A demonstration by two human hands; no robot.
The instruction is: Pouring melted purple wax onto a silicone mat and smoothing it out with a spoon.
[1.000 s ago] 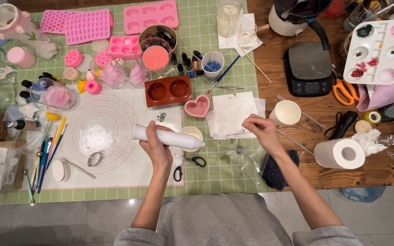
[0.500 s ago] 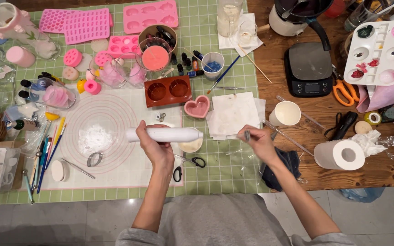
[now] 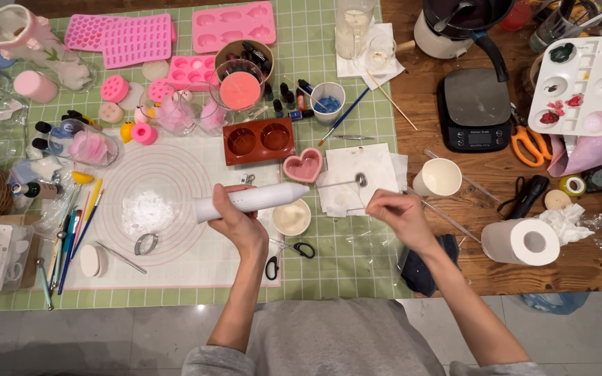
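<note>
1. I am wrapping my left hand (image 3: 240,217) firmly round the white handheld frother (image 3: 252,198), holding it level above the round silicone mat (image 3: 168,170), its thin shaft running toward three o'clock.
2. The small whisk head (image 3: 361,179) at the end of that shaft is hanging over the folded paper towel (image 3: 357,163), just beside the pink heart-shaped mould (image 3: 302,166) at its nine o'clock.
3. I am holding my right hand (image 3: 393,212) at about five o'clock from the whisk head, fingers pinched narrowly together; whether they are pinching anything I cannot tell, since nothing shows between them.
4. Judging from this, I am tending to the whisk tip over the towel, wiping or checking it, rather than mixing.
5. A small cream-filled bowl (image 3: 292,217) is sitting just below the frother's body at six o'clock, with black-handled scissors (image 3: 288,251) nearby.
6. The next move, as I judge it, is calling for a steady left grip and a careful reach with the right fingers to the thin wire, which looks easy to bend.
7. The white paper cup (image 3: 439,176) is standing at two o'clock from my right hand, near enough to knock.
</note>
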